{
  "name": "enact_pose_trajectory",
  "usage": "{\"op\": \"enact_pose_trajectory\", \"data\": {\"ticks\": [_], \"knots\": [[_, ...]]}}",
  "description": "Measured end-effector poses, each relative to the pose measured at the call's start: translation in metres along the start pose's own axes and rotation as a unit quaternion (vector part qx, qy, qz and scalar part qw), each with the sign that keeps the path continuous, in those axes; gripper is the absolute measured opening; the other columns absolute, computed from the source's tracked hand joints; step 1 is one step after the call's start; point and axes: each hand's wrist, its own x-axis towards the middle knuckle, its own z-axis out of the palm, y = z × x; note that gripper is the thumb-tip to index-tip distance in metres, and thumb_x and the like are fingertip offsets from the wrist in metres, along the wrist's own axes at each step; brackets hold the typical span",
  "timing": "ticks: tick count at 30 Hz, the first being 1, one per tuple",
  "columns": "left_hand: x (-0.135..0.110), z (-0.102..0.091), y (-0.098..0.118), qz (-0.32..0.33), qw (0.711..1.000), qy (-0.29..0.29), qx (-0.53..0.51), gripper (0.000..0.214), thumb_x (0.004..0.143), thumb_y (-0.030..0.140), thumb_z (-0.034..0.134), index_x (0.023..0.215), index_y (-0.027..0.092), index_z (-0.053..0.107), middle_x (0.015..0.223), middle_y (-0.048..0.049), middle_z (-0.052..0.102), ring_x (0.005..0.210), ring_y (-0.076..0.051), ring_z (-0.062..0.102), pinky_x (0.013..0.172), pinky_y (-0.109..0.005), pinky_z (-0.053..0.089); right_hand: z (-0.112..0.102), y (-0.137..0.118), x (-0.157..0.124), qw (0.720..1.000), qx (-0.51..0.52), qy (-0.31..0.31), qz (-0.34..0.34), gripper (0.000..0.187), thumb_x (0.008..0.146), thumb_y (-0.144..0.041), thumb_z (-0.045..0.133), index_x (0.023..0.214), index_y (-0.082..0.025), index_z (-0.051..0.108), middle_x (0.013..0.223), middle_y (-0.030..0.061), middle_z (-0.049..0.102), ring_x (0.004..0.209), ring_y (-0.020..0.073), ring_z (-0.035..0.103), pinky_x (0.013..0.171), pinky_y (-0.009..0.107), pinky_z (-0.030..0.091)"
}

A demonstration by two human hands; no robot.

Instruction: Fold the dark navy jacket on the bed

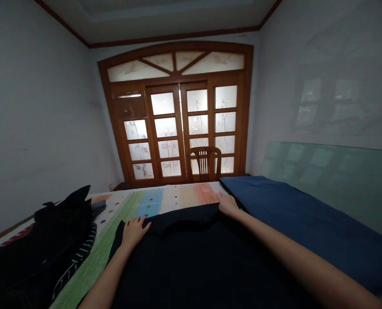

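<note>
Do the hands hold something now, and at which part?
Both hands lie on a dark garment near its far edge: left hand flat, right hand at the far corner. A real grip cannot be told.

Matt dark cloth garment (194,262) on woven striped sheet (152,201); glossy wooden door (178,128).

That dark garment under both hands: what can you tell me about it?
The dark garment looks like soft navy or black cloth, spread flat on the striped bedsheet. A curved neckline shows near its far edge. The left hand rests palm-down on its far left corner, the right hand on its far right corner. A blue cover lies beside it.
</note>
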Motion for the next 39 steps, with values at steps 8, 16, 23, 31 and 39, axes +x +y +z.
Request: {"op": "enact_pose_trajectory", "data": {"ticks": [8, 16, 23, 31, 39], "knots": [[-0.001, -0.001, -0.001, 0.0, 1.0, -0.014, -0.016, 0.043, 0.082, 0.041, 0.031, 0.117, 0.019, 0.046, 0.122, -0.0103, 0.047, 0.113, -0.022, 0.04, 0.094, -0.039, 0.027, -0.002, -0.135, 0.028, 0.988, 0.095, -0.035, -0.113, 0.043, 0.085, -0.037, 0.028, 0.121, -0.018, 0.043, 0.125, 0.0052, 0.044, 0.113, 0.0171, 0.04, 0.092, 0.031, 0.031], [-0.005, -0.007, 0.001, 0.004, 0.999, -0.019, -0.029, 0.045, 0.083, 0.039, 0.032, 0.119, 0.015, 0.043, 0.123, -0.0115, 0.045, 0.115, -0.023, 0.038, 0.096, -0.039, 0.025, 0.033, -0.139, 0.001, 0.979, 0.112, -0.081, -0.151, 0.052, 0.084, -0.04, 0.032, 0.127, -0.012, 0.033, 0.134, 0.0103, 0.029, 0.122, 0.0216, 0.024, 0.1, 0.038, 0.017], [-0.006, -0.007, 0.001, -0.002, 0.999, -0.017, -0.043, 0.044, 0.084, 0.037, 0.032, 0.119, 0.014, 0.044, 0.123, -0.012, 0.045, 0.115, -0.024, 0.038, 0.096, -0.04, 0.025, 0.036, -0.134, 0.001, 0.969, 0.113, -0.125, -0.181, 0.063, 0.084, -0.048, 0.024, 0.131, -0.006, 0.024, 0.137, 0.0123, 0.017, 0.126, 0.0232, 0.013, 0.101, 0.039, 0.011], [-0.01, -0.016, 0.017, 0.108, 0.991, -0.049, -0.069, 0.043, 0.086, 0.022, 0.021, 0.129, 0.023, 0.026, 0.135, -0.0008, 0.027, 0.123, -0.014, 0.025, 0.1, -0.031, 0.021, 0.036, -0.131, -0.001, 0.966, 0.125, -0.131, -0.187, 0.069, 0.082, -0.055, 0.02, 0.132, -0.007, 0.021, 0.138, 0.0098, 0.014, 0.126, 0.0208, 0.009, 0.102, 0.036, 0.009], [-0.006, -0.009, 0.02, 0.089, 0.99, -0.091, -0.062, 0.047, 0.084, 0.046, 0.025, 0.128, 0.027, 0.027, 0.135, -0.0084, 0.026, 0.123, -0.028, 0.023, 0.097, -0.043, 0.021, 0.036, -0.119, -0.001, 0.977, 0.119, -0.103, -0.143, 0.06, 0.085, -0.048, 0.021, 0.132, -0.011, 0.021, 0.137, 0.0089, 0.021, 0.125, 0.0186, 0.018, 0.101, 0.033, 0.014]]}}
